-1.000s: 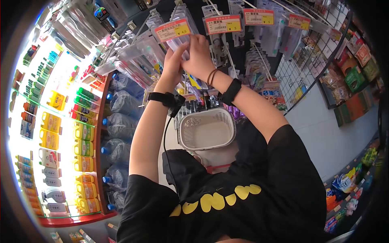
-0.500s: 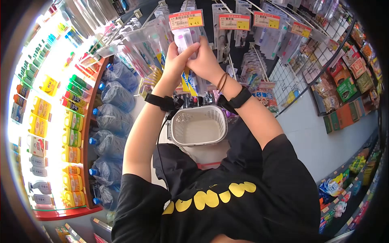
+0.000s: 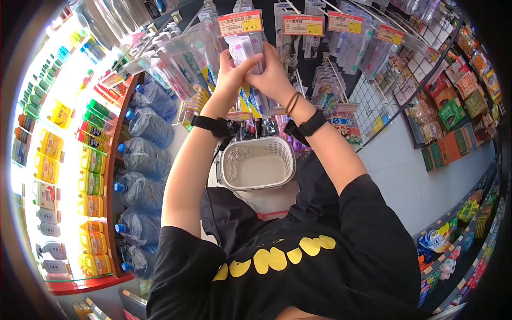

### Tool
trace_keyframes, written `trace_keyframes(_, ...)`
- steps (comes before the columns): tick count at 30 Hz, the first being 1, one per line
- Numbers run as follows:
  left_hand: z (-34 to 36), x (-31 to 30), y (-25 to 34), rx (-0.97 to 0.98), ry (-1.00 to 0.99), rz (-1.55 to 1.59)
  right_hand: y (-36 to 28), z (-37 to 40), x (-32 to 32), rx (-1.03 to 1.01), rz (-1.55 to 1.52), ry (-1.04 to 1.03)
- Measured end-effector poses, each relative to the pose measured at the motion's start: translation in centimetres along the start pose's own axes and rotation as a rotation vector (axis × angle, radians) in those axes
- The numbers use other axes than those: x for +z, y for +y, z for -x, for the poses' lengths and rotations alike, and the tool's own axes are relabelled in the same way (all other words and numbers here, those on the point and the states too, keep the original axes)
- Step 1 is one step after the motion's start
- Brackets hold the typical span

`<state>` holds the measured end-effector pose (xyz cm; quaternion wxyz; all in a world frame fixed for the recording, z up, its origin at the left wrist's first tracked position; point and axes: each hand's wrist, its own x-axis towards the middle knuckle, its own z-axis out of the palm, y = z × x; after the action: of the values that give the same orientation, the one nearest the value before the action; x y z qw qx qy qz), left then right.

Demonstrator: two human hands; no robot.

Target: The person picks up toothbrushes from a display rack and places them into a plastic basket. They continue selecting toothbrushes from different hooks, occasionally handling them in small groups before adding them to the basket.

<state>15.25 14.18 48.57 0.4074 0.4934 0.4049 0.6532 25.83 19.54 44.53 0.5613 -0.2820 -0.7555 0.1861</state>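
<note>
Both my hands grip a bunch of clear-packed toothbrushes (image 3: 243,49) beneath a red and yellow price tag (image 3: 240,23). My left hand (image 3: 230,73) closes on its left side, and my right hand (image 3: 268,74) wraps the right side. My thumbs lie across the front and cross near the bottom of the packs. How the packs sit on the hook is hidden behind the tag. Blue and yellow packaging (image 3: 249,102) hangs just below my wrists. A light grey plastic basket (image 3: 258,184) stands between my knees, with nothing visible in it.
More packed toothbrushes (image 3: 352,50) hang on hooks to the right, beside a wire grid (image 3: 376,98). Large water bottles (image 3: 149,128) line the left, next to a lit shelf of yellow bottles (image 3: 93,208). Snack packs (image 3: 453,114) fill the right-hand rack.
My view has shifted slightly, so the basket and racks sit a little higher and further left. Both hands stay on the toothbrush packs.
</note>
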Motion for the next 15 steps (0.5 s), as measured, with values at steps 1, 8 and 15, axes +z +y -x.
trace_keyframes(1, 0.4, 0.4, 0.1, 0.003, 0.045, -0.002, -0.4, 0.1, -0.2, 0.005, -0.019, -0.009)
trace_keyframes(8, 1.7, 0.5, 1.1, -0.002, 0.011, 0.071, -4.5, 0.8, -2.0, 0.018, -0.31, 0.019)
trace_keyframes(15, 1.3, 0.4, 1.5, 0.009, -0.094, -0.002, -3.8, 1.2, -1.2, 0.022, -0.262, 0.004)
